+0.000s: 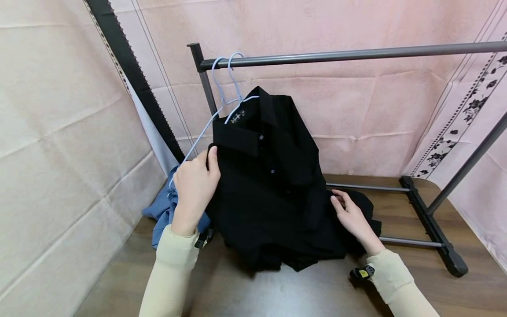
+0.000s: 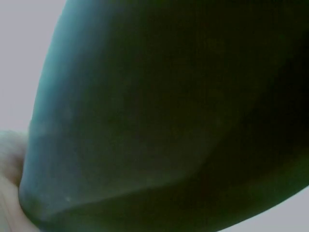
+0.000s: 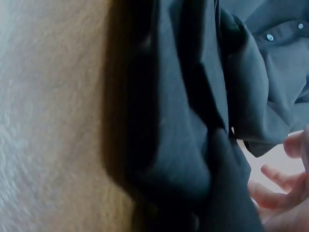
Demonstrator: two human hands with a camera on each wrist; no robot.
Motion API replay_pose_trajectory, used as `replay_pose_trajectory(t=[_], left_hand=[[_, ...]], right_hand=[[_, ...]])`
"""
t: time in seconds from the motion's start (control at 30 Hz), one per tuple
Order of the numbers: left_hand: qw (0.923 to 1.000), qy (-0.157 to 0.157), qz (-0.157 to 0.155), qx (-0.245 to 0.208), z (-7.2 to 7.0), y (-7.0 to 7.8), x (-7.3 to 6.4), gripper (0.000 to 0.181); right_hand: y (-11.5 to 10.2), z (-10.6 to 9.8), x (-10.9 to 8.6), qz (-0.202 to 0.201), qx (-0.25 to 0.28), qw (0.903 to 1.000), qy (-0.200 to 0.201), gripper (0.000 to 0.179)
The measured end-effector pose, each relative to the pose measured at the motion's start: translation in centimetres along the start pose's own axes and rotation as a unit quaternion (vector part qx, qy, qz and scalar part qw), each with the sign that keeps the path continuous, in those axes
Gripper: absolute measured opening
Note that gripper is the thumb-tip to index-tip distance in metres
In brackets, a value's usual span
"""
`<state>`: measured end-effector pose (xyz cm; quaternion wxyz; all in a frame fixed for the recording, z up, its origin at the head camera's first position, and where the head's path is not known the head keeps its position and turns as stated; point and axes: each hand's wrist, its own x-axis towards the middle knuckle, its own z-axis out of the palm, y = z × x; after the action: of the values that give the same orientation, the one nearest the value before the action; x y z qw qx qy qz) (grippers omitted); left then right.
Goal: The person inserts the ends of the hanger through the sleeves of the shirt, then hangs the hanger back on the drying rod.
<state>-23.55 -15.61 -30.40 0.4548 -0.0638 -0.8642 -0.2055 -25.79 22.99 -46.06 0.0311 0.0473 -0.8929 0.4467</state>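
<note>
With our left hand [image 1: 196, 184] we are pinching a black shirt [image 1: 273, 185]; our right hand [image 1: 353, 219] is lying loose-fingered at its side; one pale-blue hanger [image 1: 233, 112] is sitting partly inside the collar [image 1: 237, 140]

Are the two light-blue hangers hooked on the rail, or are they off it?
On: both light-blue hangers loop over the rail near its left end; one enters the black shirt at its collar.
</note>
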Motion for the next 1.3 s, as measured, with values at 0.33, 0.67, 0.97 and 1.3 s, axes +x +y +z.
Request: replay_pose_trajectory(t=[0.33, 0.67, 0.97, 1.3], left_hand=[[0.9998, -0.002, 0.004, 0.018, 0.1, 0.8, -0.6, 0.055], [0.9988, -0.028, 0.041, -0.002, 0.5, 3.5, -2.0, 0.05], [0.995, -0.067, 0.067, -0.033, 0.9, 5.1, -2.5, 0.044], [0.9914, -0.095, 0.05, -0.075, 0.6, 6.3, -2.9, 0.043]], right_hand=[[0.4, 0.6, -0.2, -0.012, -0.028, 0.9995, -0.003, 0.057], [0.7, 0.9, -0.4, -0.019, -0.03, 0.9993, -0.007, 0.056], [0.6, 1.0, -0.3, -0.022, -0.036, 0.9991, -0.009, 0.056], [0.6, 1.2, -0.5, -0.022, -0.034, 0.9991, -0.009, 0.052]])
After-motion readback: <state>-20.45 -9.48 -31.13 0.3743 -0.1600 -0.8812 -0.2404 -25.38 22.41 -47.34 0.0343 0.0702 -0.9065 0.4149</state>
